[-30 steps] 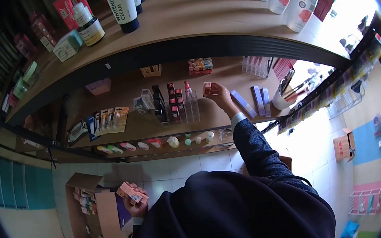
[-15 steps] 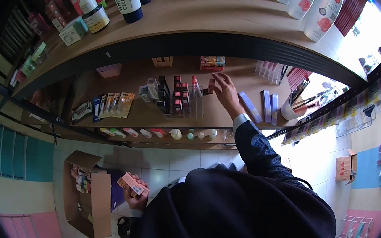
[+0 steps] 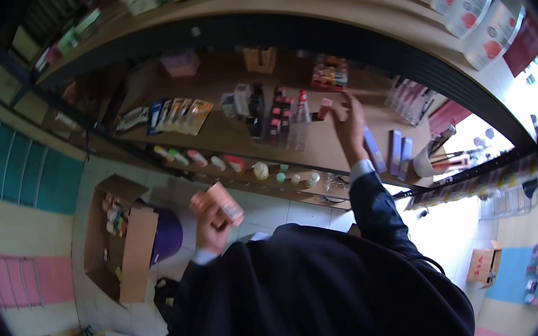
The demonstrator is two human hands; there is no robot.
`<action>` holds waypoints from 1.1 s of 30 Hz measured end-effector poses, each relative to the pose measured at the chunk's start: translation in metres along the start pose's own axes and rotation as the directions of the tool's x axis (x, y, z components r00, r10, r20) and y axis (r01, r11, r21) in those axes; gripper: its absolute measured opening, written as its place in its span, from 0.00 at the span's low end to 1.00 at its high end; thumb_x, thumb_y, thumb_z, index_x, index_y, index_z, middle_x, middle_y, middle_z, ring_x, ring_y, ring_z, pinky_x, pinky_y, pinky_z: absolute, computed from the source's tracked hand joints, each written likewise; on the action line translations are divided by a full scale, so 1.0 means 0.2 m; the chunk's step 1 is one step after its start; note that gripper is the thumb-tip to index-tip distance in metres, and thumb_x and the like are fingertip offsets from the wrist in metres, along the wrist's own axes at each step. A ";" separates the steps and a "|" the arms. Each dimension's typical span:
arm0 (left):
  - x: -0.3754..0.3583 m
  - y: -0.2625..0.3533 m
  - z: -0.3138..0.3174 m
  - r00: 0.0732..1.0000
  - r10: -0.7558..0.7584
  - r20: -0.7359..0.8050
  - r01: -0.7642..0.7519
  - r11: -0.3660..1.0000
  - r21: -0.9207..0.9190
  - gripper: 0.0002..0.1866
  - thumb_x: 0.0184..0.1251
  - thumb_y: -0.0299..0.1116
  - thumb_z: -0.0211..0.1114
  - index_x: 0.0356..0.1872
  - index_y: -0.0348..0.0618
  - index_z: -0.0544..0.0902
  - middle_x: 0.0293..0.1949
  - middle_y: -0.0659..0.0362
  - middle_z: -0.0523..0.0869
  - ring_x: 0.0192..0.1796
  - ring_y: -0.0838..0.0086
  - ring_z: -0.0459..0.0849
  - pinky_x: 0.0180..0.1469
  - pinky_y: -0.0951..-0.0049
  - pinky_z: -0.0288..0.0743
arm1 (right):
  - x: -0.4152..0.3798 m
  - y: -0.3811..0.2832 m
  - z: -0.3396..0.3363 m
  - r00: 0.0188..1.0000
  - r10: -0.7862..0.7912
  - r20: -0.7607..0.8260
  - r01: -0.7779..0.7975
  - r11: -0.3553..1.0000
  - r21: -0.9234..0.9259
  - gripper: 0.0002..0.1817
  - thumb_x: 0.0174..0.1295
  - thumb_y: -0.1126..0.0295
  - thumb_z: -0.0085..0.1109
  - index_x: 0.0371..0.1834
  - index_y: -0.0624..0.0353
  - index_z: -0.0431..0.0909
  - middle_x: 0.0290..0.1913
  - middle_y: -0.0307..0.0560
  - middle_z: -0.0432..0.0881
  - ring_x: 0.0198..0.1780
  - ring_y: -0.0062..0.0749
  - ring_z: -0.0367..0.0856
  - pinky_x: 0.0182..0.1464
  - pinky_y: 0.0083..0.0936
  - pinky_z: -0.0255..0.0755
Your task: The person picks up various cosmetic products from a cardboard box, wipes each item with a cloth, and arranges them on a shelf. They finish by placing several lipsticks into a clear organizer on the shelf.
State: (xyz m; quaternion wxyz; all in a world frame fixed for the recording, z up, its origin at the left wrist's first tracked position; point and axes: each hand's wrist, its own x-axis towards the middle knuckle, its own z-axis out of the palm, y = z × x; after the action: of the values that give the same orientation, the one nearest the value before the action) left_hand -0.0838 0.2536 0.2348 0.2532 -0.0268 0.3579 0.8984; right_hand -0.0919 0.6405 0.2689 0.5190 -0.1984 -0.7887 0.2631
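Note:
My left hand [image 3: 211, 228] is closed around small peach-orange cosmetic boxes [image 3: 222, 201], held low in front of the shelf; blur hides their print. Over the middle shelf, my right hand [image 3: 350, 124] has its fingers apart and nothing in them. Just left of its fingertips stands a small pinkish-red box [image 3: 325, 108]. Next to that box are a red-and-white tube [image 3: 302, 106] and a clear holder with several dark red lipstick boxes [image 3: 281, 116]. Behind the hand lies a tray of colourful small items [image 3: 330, 73]. Lilac boxes [image 3: 398, 152] lie to its right.
The upper shelf's dark metal edge [image 3: 307, 28] spans above my right hand. A pot of brushes [image 3: 425, 164] stands at the right shelf end. Bottles and jars [image 3: 261, 171] line the shelf below. An open cardboard box [image 3: 138, 255] sits on the tiled floor at left.
My right hand has let go of the small pinkish-red box and drawn back slightly right. My left hand has risen with the peach-orange boxes. The view has tilted.

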 end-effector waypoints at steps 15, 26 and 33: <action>0.06 -0.09 0.66 0.859 0.345 0.378 -0.484 0.787 0.383 0.26 0.43 0.17 0.69 0.43 0.41 0.66 0.41 0.54 0.75 0.41 0.74 0.79 0.40 0.76 0.77 | -0.42 -0.67 -0.36 0.650 -0.094 0.754 -0.381 0.818 0.431 0.20 0.49 0.76 0.64 0.47 0.63 0.71 0.38 0.47 0.78 0.39 0.31 0.80 0.40 0.23 0.78; -0.05 -0.09 0.40 0.957 0.278 0.087 -0.289 0.872 0.395 0.21 0.47 0.17 0.65 0.42 0.43 0.68 0.41 0.54 0.75 0.43 0.69 0.78 0.49 0.66 0.75 | -0.22 -0.10 -0.40 0.381 0.497 0.779 -0.908 0.041 0.418 0.19 0.61 0.66 0.49 0.55 0.57 0.62 0.45 0.48 0.71 0.52 0.36 0.72 0.48 0.34 0.71; -0.12 -0.08 0.30 0.910 0.411 -0.052 -0.360 0.846 0.394 0.19 0.46 0.17 0.66 0.40 0.41 0.70 0.41 0.52 0.76 0.40 0.66 0.80 0.44 0.68 0.76 | -0.09 0.30 -0.14 0.778 0.414 0.473 -0.445 0.894 -0.052 0.16 0.56 0.64 0.59 0.44 0.61 0.72 0.42 0.43 0.78 0.46 0.30 0.77 0.48 0.25 0.69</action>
State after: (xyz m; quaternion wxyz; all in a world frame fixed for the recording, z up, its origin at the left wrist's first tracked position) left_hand -0.0474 0.2930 0.2750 0.0430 0.0345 0.5372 0.8416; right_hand -0.0563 0.6832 0.2272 0.2432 -0.2863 -0.8160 0.4393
